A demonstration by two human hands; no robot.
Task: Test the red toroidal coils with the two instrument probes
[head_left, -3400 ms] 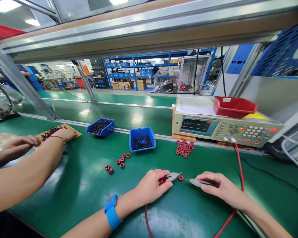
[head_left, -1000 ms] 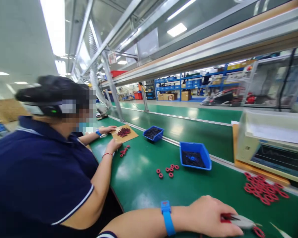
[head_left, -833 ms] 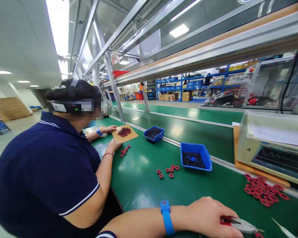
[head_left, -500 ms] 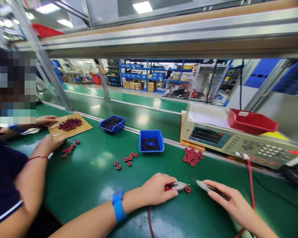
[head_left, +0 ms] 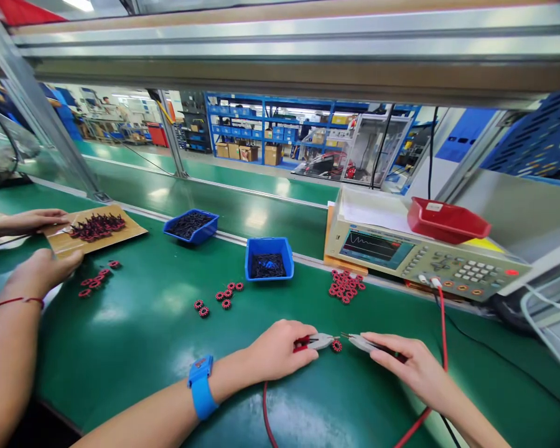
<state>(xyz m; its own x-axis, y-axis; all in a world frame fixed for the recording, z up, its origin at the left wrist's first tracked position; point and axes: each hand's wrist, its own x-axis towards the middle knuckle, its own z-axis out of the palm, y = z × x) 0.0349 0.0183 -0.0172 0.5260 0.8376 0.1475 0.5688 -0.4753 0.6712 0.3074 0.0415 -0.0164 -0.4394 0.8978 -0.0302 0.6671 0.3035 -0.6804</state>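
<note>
Green mat (head_left: 144, 336) all over my bench, blue shelves (head_left: 261, 124) way back at top centre, meter (head_left: 424, 261) at right. The coil (head_left: 336, 346) sits lower centre on the mat: tiny red ring, dark windings. My left hand (head_left: 280, 351) is closed around the left probe (head_left: 320, 341) and my right hand (head_left: 408, 364) around the right probe (head_left: 359, 342), tips right at the coil.

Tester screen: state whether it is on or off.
On: the tester screen is lit blue and shows a trace line.
</note>
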